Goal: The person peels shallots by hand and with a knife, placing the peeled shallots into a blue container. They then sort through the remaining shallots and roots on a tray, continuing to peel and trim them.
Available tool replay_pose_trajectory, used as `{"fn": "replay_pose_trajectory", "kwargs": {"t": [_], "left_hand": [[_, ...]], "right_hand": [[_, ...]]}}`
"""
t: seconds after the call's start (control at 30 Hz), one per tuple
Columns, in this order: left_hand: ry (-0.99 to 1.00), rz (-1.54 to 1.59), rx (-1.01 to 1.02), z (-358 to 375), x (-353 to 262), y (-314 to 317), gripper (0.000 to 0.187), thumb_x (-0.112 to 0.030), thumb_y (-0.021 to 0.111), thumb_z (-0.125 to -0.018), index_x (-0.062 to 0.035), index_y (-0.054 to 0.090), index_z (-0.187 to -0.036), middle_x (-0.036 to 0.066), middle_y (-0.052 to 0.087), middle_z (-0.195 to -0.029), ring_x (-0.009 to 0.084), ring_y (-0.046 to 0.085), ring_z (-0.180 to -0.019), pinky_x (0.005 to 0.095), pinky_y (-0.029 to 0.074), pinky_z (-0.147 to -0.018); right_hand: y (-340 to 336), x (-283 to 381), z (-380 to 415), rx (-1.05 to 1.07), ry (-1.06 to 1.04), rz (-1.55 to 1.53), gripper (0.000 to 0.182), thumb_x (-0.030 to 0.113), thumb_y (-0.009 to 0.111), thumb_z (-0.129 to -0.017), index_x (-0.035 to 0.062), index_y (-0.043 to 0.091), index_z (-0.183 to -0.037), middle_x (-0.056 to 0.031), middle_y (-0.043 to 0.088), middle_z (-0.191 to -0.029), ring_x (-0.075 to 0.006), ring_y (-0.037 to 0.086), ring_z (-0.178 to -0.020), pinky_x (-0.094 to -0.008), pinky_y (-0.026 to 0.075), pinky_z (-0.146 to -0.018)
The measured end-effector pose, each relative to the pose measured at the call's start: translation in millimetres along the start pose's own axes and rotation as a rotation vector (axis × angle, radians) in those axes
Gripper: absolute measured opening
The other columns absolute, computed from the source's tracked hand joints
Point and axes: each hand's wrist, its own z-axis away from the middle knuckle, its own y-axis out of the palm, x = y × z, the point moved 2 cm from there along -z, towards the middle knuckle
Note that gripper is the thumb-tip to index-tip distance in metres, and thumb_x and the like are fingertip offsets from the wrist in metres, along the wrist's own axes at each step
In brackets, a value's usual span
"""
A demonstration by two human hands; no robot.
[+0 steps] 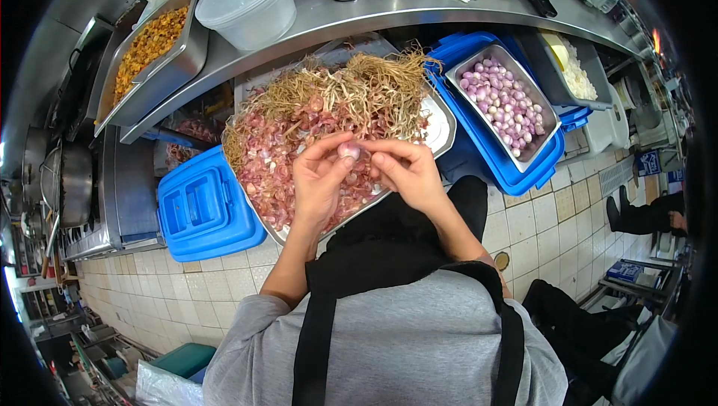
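Observation:
Between the thumb and fingers of my left hand (320,178) is a small pinkish shallot (348,150). My right hand (410,175) is close beside it, fingers curled in a pinch with the fingertips at the shallot's right side. Whatever those fingers grip is too small to make out. Below both hands lies a large metal tray (448,123) heaped with reddish shallot skins (277,170). Dry stalks and roots (359,84) are piled across its far side. To the right, a metal pan (551,135) holds many peeled purple shallots (502,105).
The pan rests on a blue lid (516,181); another blue lid (202,204) is at the left. A steel shelf (321,28) carries a plastic tub (247,3) and a food-filled pan (196,47). A dark bin (550,80) holds white pieces. Another person's legs (647,215) appear far right.

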Motion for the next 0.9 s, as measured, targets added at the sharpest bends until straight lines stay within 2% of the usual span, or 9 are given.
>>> {"fn": "replay_pose_trajectory", "kwargs": {"t": [0.07, 0.1, 0.2, 0.33, 0.37, 0.5, 0.6, 0.8, 0.9], "left_hand": [[0.003, 0.113, 0.041, -1, -2, 6, 0.037, 0.004, 0.062, -0.08, 0.0048, 0.053, -0.116, 0.013, 0.058, -0.112, 0.0165, 0.058, -0.099, 0.0271, 0.049, -0.083], [0.006, 0.169, 0.061, -1, -3, 9, 0.039, 0.003, 0.062, -0.08, 0.0046, 0.052, -0.118, 0.014, 0.058, -0.112, 0.0173, 0.058, -0.099, 0.0278, 0.049, -0.084], [0.012, 0.195, 0.033, -4, -6, 9, 0.041, 0.001, 0.063, -0.081, 0.004, 0.05, -0.119, 0.016, 0.058, -0.113, 0.0191, 0.059, -0.1, 0.0299, 0.049, -0.086], [0.021, 0.186, -0.005, -7, 2, -4, 0.036, 0.004, 0.062, -0.08, 0.004, 0.052, -0.116, 0.015, 0.06, -0.11, 0.0189, 0.06, -0.098, 0.0304, 0.048, -0.088], [0.028, 0.197, -0.023, -8, 3, -3, 0.035, 0.005, 0.061, -0.08, 0.0041, 0.053, -0.115, 0.015, 0.06, -0.109, 0.0188, 0.06, -0.097, 0.03, 0.048, -0.088], [0.103, 0.122, -0.027, -9, 8, -4, 0.034, 0.009, 0.061, -0.079, 0.0045, 0.055, -0.112, 0.013, 0.061, -0.105, 0.0178, 0.061, -0.095, 0.0283, 0.049, -0.086], [0.104, 0.114, -0.019, -6, 4, -3, 0.032, 0.01, 0.061, -0.078, 0.0048, 0.057, -0.109, 0.012, 0.062, -0.102, 0.0168, 0.061, -0.093, 0.0279, 0.05, -0.084], [0.101, 0.025, -0.063, -4, 1, -2, 0.03, 0.011, 0.063, -0.076, 0.0051, 0.059, -0.105, 0.012, 0.063, -0.1, 0.0156, 0.062, -0.089, 0.0267, 0.051, -0.079], [0.117, 0.048, -0.093, -5, 1, 1, 0.03, 0.011, 0.064, -0.075, 0.0047, 0.06, -0.105, 0.012, 0.064, -0.1, 0.0156, 0.063, -0.087, 0.0248, 0.052, -0.074]], "right_hand": [[-9, -11, -4, 0.08, 0.22, -0.408, 0.025, 0.014, 0.056, -0.091, 0.004, 0.06, -0.113, -0.0014, 0.059, -0.074, -0.0047, 0.045, -0.051, -0.0174, 0.035, -0.045], [-10, -14, -6, 0.033, 0.224, -0.417, 0.027, 0.015, 0.053, -0.093, 0.0069, 0.058, -0.118, -0.0014, 0.056, -0.072, -0.0031, 0.039, -0.047, -0.0161, 0.028, -0.041], [-13, -16, -8, -0.104, 0.21, -0.292, 0.027, 0.015, 0.053, -0.093, 0.0066, 0.058, -0.118, -0.001, 0.056, -0.072, -0.0031, 0.04, -0.048, -0.0163, 0.029, -0.042], [-6, -6, -4, -0.072, 0.063, -0.05, 0.027, 0.012, 0.054, -0.091, 0.0053, 0.058, -0.117, -0.0016, 0.058, -0.076, -0.0025, 0.047, -0.057, -0.0166, 0.036, -0.048], [-3, -3, -1, -0.058, 0.049, -0.054, 0.028, 0.009, 0.056, -0.089, 0.0032, 0.058, -0.116, -0.0046, 0.063, -0.085, -0.0054, 0.055, -0.071, -0.0192, 0.045, -0.061], [12, 20, 1, -0.039, -0.178, 0.241, 0.03, 0.005, 0.061, -0.083, 0.0015, 0.06, -0.113, -0.0096, 0.065, -0.105, -0.0132, 0.062, -0.087, -0.0253, 0.049, -0.078], [12, 19, 0, -0.061, -0.314, 0.404, 0.029, 0.005, 0.063, -0.081, 0.0029, 0.062, -0.11, -0.0116, 0.066, -0.099, -0.0176, 0.064, -0.085, -0.0268, 0.05, -0.077], [9, 27, 3, -0.022, -0.234, 0.556, 0.025, 0.002, 0.062, -0.081, -0.0003, 0.064, -0.106, -0.0118, 0.067, -0.096, -0.0174, 0.065, -0.081, -0.0265, 0.049, -0.072], [7, 17, -1, -0.057, -0.4, 0.54, 0.024, 0.006, 0.06, -0.085, 0.0007, 0.063, -0.109, -0.0081, 0.066, -0.085, -0.012, 0.06, -0.065, -0.0232, 0.046, -0.059]]}}
